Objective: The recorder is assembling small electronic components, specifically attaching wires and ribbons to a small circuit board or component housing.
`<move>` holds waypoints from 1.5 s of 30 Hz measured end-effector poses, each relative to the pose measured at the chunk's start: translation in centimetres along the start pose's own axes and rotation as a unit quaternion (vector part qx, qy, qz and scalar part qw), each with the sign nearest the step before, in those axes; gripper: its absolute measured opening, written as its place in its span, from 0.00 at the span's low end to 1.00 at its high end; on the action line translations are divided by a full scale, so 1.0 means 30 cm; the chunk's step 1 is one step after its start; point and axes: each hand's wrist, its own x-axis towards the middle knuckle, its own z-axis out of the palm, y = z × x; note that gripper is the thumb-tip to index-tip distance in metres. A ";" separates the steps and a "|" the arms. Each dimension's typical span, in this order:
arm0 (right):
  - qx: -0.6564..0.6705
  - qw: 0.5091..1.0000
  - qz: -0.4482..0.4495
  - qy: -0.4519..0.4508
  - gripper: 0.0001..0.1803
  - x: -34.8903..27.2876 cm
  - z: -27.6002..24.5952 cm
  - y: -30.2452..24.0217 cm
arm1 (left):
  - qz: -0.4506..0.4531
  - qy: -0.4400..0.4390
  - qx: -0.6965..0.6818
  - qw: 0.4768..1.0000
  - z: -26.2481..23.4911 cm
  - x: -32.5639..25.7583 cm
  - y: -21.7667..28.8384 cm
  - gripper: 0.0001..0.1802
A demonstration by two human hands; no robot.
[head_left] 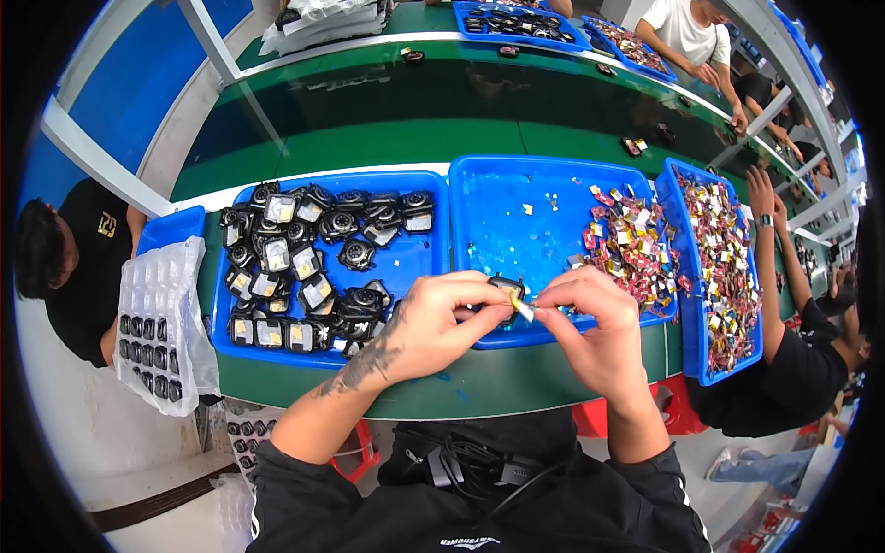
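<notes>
Black shirt (396,527) of yours fills lower edge, green surface (442,396) beyond it. Your left hand (441,323) curled, thumb and fingers gripping small black casing (502,284) with tan face. Your right hand (599,318) half curled, thumb and forefinger pinching pale strip (525,311) at casing's near right side. Both hands close together, over near side of middle blue tray (512,235). Left blue tray (415,267) holds piled black casings (275,253); small mixed parts (636,241) heap at middle tray's right.
</notes>
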 end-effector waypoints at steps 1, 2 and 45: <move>0.000 1.000 -0.001 -0.002 0.08 -0.002 -0.001 -0.003 | -0.113 -0.024 -0.157 0.981 0.002 0.002 -0.001 0.09; -0.019 1.000 -0.014 -0.006 0.08 -0.007 -0.001 -0.005 | -0.122 -0.032 -0.156 0.980 0.002 -0.002 -0.006 0.09; 0.178 0.974 0.123 0.071 0.27 0.037 0.151 0.036 | -0.013 0.153 -0.062 0.986 0.048 -0.007 0.007 0.21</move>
